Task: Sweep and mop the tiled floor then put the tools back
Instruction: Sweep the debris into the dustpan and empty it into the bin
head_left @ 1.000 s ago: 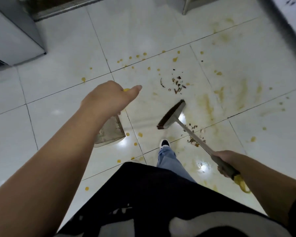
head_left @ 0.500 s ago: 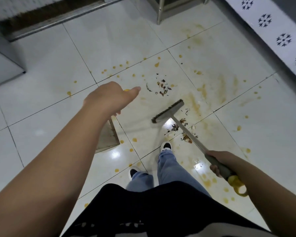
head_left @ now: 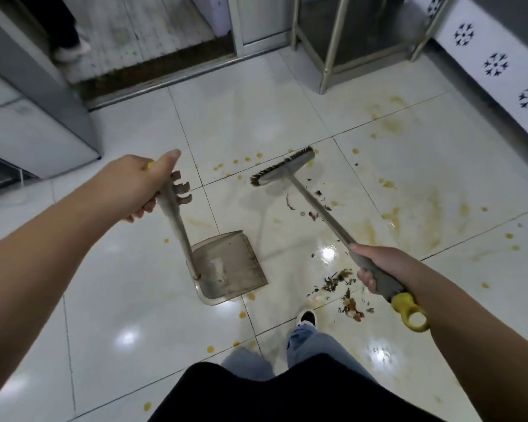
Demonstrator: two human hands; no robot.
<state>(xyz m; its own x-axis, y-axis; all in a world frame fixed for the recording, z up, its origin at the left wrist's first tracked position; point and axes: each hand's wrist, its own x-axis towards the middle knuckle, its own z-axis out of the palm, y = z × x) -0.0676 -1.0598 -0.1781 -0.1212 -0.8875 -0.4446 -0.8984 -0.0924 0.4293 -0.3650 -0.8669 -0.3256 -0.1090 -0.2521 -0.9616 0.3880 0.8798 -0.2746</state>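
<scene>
Nearest the person's shoe (head_left: 307, 318), a debris pile (head_left: 342, 287) lies on the tiled floor (head_left: 119, 284), just right of the dustpan (head_left: 229, 266); the right hand (head_left: 378, 266), nearer the pile, has its fingers clamped on the broom (head_left: 317, 208). The left hand (head_left: 134, 184) grips the dustpan's upright handle. The broom's long axis runs away and leftward, its head (head_left: 282, 170) beyond scattered scraps (head_left: 314, 205), so the coming stroke probably draws these nearward toward the pan.

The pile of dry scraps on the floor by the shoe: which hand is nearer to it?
Right. The right hand grips the broom handle just right of the scraps. The left hand holds the dustpan handle well off to the left, beyond the dustpan.
</scene>
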